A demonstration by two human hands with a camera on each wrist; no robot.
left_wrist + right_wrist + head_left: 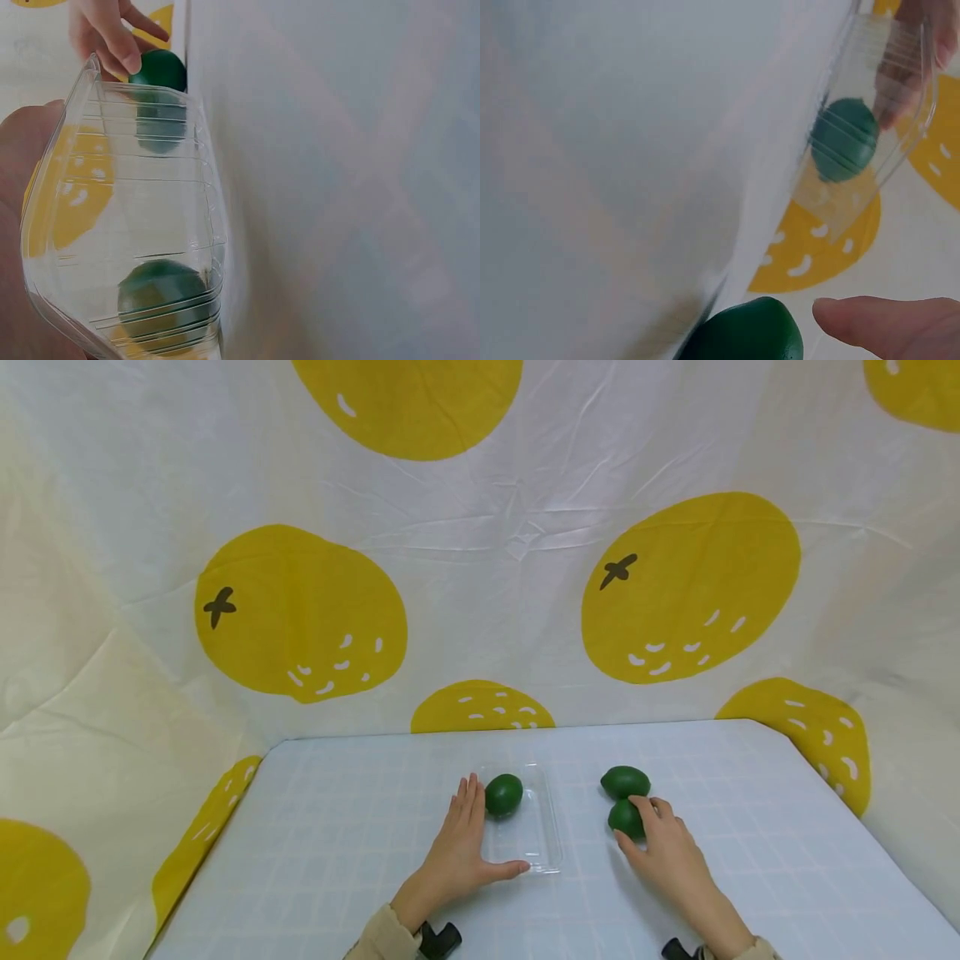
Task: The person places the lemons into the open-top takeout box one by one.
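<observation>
A clear plastic box (531, 843) stands on the table with one green lime (504, 795) at its far end. My left hand (459, 847) rests along the box's left side, fingers straight, its thumb stretched across the near edge. Two more limes lie to the right, a farther lime (625, 782) and a nearer lime (626, 820) close together. My right hand (669, 852) is at the nearer one, fingertips over its right side and the thumb at its near side. In the right wrist view a gap shows between the thumb (885, 319) and the lime (750, 334).
A pale checked cloth (315, 835) covers the table. Behind and beside it hangs a white curtain (487, 593) with large yellow fruit prints. Dark wrist straps with camera mounts (440, 941) sit at both sleeves.
</observation>
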